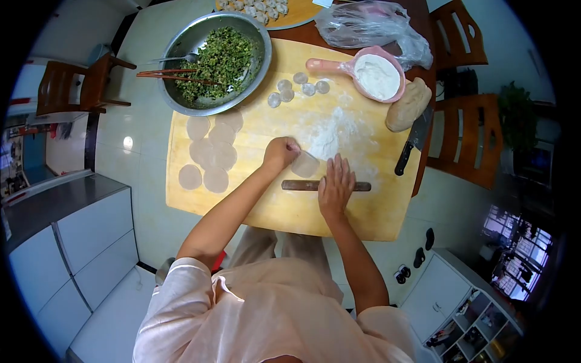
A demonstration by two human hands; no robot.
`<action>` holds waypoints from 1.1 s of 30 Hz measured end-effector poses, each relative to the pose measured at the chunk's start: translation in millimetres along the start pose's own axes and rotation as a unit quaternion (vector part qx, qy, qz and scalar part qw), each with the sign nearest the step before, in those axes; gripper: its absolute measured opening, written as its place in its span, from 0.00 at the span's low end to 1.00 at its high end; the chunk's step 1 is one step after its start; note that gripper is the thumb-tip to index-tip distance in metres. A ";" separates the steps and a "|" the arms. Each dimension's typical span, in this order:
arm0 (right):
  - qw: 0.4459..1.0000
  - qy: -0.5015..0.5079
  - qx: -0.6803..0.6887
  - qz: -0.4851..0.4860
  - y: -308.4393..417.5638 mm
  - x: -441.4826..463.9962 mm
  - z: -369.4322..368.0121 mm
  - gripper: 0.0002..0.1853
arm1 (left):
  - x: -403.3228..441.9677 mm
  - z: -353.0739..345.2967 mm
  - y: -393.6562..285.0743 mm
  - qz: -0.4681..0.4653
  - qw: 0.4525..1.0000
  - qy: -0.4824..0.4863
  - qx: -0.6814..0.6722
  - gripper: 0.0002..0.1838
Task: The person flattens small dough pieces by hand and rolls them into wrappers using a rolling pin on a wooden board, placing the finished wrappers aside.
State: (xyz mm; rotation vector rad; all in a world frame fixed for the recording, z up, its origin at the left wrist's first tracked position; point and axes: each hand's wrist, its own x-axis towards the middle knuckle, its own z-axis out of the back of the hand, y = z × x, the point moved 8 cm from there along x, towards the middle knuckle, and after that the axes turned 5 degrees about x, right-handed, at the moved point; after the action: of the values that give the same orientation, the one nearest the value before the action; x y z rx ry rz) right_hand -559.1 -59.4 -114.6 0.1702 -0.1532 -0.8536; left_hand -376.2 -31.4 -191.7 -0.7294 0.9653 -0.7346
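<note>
My left hand [281,153] pinches the upper left edge of a thin round dumpling wrapper [305,165] on the wooden board [254,209]. Just below the wrapper lies a dark wooden rolling pin [298,185]. Across its middle rests my right hand [336,184], palm down with the fingers stretched out past the pin. A patch of loose flour [325,142] lies above the wrapper. Several rolled wrappers [212,154] lie partly overlapped on the board's left side. Several small flattened dough pieces [308,89] sit toward the back.
A steel bowl [264,66] of chopped green filling, with chopsticks and a spoon, overhangs the board's back left. At the back right are a pink flour scoop [330,65], a dough lump [410,104], a knife [407,151] and a plastic bag [363,27]. Folded dumplings [257,8] stand behind.
</note>
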 end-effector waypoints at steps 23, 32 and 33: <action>0.997 -0.044 0.041 -0.038 -6.9 92.7 -1.8 0.31 | -0.1 -9.1 -50.7 -0.067 0.935 -0.035 0.346 0.05; 0.997 -0.040 0.059 0.003 0.5 9.0 1.8 0.28 | -13.3 -3.8 13.9 0.056 0.994 0.032 -0.091 0.04; 0.997 -0.041 0.058 -0.005 -0.5 36.9 1.4 0.28 | -16.9 -1.9 -5.7 0.013 1.000 0.021 -0.006 0.04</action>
State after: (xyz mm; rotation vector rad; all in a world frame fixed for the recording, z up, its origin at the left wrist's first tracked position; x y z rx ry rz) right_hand -535.9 -87.9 -110.9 0.2449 -0.2797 -0.8623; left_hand -385.6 -21.3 -180.3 -0.7135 1.0173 -0.7236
